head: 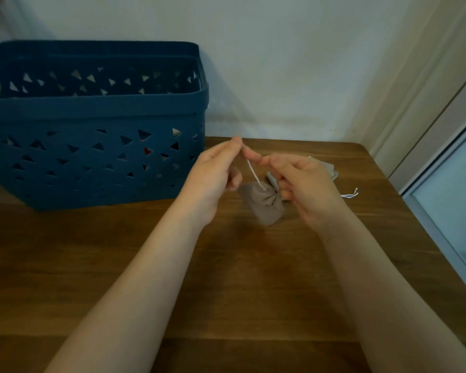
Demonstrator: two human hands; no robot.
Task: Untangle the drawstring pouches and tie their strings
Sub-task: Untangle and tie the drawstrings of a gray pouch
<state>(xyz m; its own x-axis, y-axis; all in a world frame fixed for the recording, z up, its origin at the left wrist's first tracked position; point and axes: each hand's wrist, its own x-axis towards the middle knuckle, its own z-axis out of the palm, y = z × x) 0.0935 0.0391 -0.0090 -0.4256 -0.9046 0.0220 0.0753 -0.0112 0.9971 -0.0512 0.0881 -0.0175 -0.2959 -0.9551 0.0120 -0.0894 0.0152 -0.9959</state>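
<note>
**Drawstring held above gathered pouch, both hands at the string**

Landmark: the blue basket (92, 125), a plastic bin with triangular cut-outs, standing at the far left of the wooden desk (226, 278) against the pale wall (280, 63). Something red shows through one cut-out; it cannot be identified.

1. Left hand (215, 179). Positioned just right of the basket's near right corner, raised above the desk. Thumb and forefinger are pressed together at their tips, pinching the upper end of the white drawstring (253, 173). The remaining fingers are curled loosely toward the palm.

2. Drawstring. Runs taut and slanted from the left fingertips down and to the right, entering the gathered mouth of the pouch.

3. Grey pouch (264, 203). Located right of the basket, below and between the two hands. Its neck is cinched into radial pleats. Whether it rests on the desk or hangs from the string cannot be determined.

4. Right hand (304, 181). Right of the pouch, fingers bent. The forefinger extends left toward the left fingertips and meets the string near its top. The lower fingers curl at the pouch's right edge; what they grip cannot be determined.

5. Second grey pouch (330, 170). Lies flat on the desk beyond the right hand, farther from the basket, partly hidden. A loose white string end (350, 194) lies on the desk just right of the hand.
</note>
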